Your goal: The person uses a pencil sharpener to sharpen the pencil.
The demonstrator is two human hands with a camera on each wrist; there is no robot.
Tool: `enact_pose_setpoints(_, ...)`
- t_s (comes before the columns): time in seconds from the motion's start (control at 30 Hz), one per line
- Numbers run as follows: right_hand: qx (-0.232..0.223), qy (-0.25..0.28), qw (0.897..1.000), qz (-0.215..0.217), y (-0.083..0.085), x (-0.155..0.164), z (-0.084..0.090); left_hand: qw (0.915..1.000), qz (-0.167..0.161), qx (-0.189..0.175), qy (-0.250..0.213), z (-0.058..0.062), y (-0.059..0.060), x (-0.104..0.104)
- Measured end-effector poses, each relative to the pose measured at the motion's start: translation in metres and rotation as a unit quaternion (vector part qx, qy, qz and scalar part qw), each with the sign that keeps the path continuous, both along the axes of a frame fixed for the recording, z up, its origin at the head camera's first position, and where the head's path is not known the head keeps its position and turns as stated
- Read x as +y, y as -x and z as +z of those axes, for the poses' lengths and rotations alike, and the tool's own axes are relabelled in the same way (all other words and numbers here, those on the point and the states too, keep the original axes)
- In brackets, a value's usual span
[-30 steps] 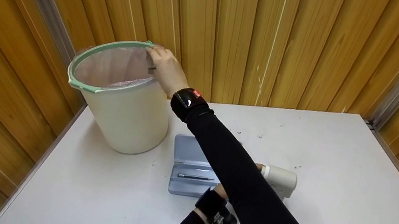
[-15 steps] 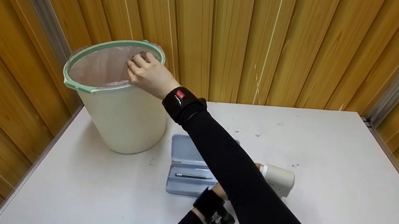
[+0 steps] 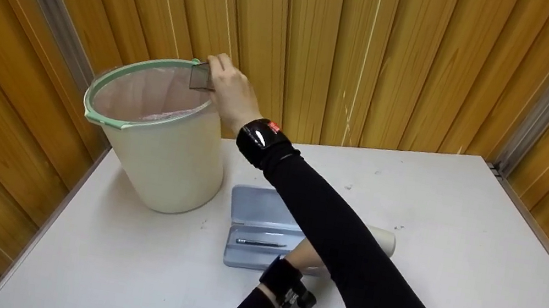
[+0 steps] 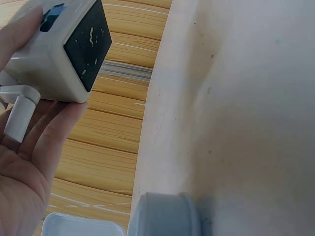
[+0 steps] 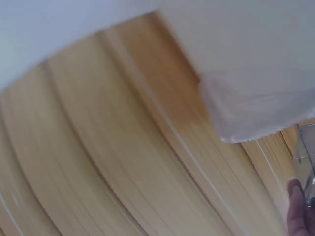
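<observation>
My right hand (image 3: 233, 92) grips a clear, smoky plastic shavings drawer (image 3: 201, 77) at the right rim of the waste bin (image 3: 172, 165). In the right wrist view, the drawer (image 5: 304, 147) shows at the right edge, with fingertips (image 5: 295, 196) against it. Across the table, my left hand (image 3: 306, 255) is mostly hidden behind the right forearm in the head view. The left wrist view shows that hand (image 4: 24, 182) holding a cream crank pencil sharpener (image 4: 51, 73) between thumb and fingers. Its white crank handle (image 4: 19, 118) and dark base face the camera.
An open blue pencil case (image 3: 252, 203) lies on the white table (image 3: 131, 275), partly under the arms in view, with a pencil (image 3: 259, 243) inside. Small dark crumbs (image 3: 348, 187) dot the tabletop. Wood-patterned walls (image 3: 315, 44) stand behind and at both sides.
My right hand dips into the bin's opening with the drawer half a second ago, then returns to the right rim with the drawer tilted into view. The left hand keeps its hold on the sharpener.
</observation>
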State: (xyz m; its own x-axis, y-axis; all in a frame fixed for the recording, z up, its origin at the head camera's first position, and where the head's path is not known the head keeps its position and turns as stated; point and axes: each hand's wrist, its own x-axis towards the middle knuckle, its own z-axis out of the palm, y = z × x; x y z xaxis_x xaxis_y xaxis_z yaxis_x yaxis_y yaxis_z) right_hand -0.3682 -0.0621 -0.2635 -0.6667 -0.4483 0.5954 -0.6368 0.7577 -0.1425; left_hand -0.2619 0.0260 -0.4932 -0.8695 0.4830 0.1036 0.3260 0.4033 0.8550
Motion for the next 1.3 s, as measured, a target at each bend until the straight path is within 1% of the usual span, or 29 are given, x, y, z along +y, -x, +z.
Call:
enact_pose_setpoints(0.03, -0.044, 0.053, 0.998, 0.008, 0.001, 0.003, 0.002, 0.9998, -0.004, 0.010, -0.017, 0.000, 0.003, 0.000)
enact_pose_setpoints(0.07, -0.081, 0.101, 0.991, 0.015, 0.001, 0.006, 0.003, 0.9989, -0.010, 0.022, -0.041, 0.000, 0.006, 0.000)
enact_pose_setpoints(0.1, -0.108, 0.135, 0.985, 0.021, 0.001, 0.010, 0.003, 0.9971, -0.018, 0.030, -0.068, 0.000, 0.008, 0.000)
enact_pose_setpoints(0.13, -0.127, 0.162, 0.978, 0.027, 0.001, 0.014, 0.003, 0.9932, -0.028, 0.047, -0.103, 0.000, 0.013, -0.001)
enact_pose_setpoints(0.17, -0.145, 0.190, 0.970, 0.036, 0.001, 0.018, 0.002, 0.9884, -0.042, 0.067, -0.129, 0.000, 0.018, -0.002)
enact_pose_setpoints(0.23, -0.175, 0.228, 0.956, 0.057, 0.000, 0.026, -0.003, 0.9778, -0.068, 0.111, -0.164, -0.001, 0.025, -0.004)
enact_pose_setpoints(0.27, -0.189, 0.246, 0.948, 0.069, -0.001, 0.032, -0.006, 0.9744, -0.075, 0.125, -0.172, 0.000, 0.027, -0.006)
enact_pose_setpoints(0.3, -0.202, 0.259, 0.941, 0.079, -0.002, 0.038, -0.008, 0.9737, -0.078, 0.131, -0.169, 0.000, 0.029, -0.008)
enact_pose_setpoints(0.33, -0.213, 0.272, 0.934, 0.090, -0.003, 0.045, -0.011, 0.9750, -0.074, 0.137, -0.158, 0.001, 0.031, -0.010)
enact_pose_setpoints(0.4, -0.234, 0.291, 0.921, 0.111, -0.006, 0.061, -0.018, 0.9792, -0.067, 0.123, -0.146, 0.003, 0.033, -0.013)
enact_pose_setpoints(0.5, -0.257, 0.308, 0.907, 0.131, -0.012, 0.093, -0.026, 0.9863, -0.054, 0.077, -0.136, 0.007, 0.036, -0.018)
enact_pose_setpoints(0.57, -0.269, 0.317, 0.899, 0.139, -0.015, 0.117, -0.032, 0.9883, -0.049, 0.052, -0.135, 0.012, 0.038, -0.022)
enact_pose_setpoints(0.67, -0.281, 0.332, 0.890, 0.135, -0.020, 0.154, -0.041, 0.9891, -0.045, 0.033, -0.136, 0.019, 0.042, -0.027)
enact_pose_setpoints(0.77, -0.291, 0.352, 0.881, 0.118, -0.026, 0.189, -0.052, 0.9889, -0.049, 0.031, -0.137, 0.025, 0.047, -0.034)
enact_pose_setpoints(0.87, -0.289, 0.369, 0.878, 0.100, -0.033, 0.218, -0.067, 0.9907, -0.049, 0.034, -0.123, 0.027, 0.050, -0.042)
enact_pose_setpoints(0.93, -0.283, 0.373, 0.880, 0.084, -0.038, 0.234, -0.078, 0.9923, -0.047, 0.040, -0.107, 0.027, 0.052, -0.047)
enact_pose_setpoints(1.0, -0.280, 0.376, 0.881, 0.072, -0.043, 0.248, -0.090, 0.9930, -0.045, 0.045, -0.100, 0.026, 0.053, -0.052)
enact_pose_setpoints(1.1, -0.286, 0.379, 0.879, 0.050, -0.048, 0.264, -0.109, 0.9937, -0.035, 0.048, -0.095, 0.027, 0.055, -0.059)
enact_pose_setpoints(1.23, -0.304, 0.388, 0.870, 0.033, -0.054, 0.278, -0.138, 0.9933, -0.014, 0.044, -0.106, 0.029, 0.055, -0.068)
enact_pose_setpoints(1.3, -0.317, 0.392, 0.863, 0.028, -0.057, 0.282, -0.152, 0.9926, -0.007, 0.043, -0.113, 0.029, 0.055, -0.071)
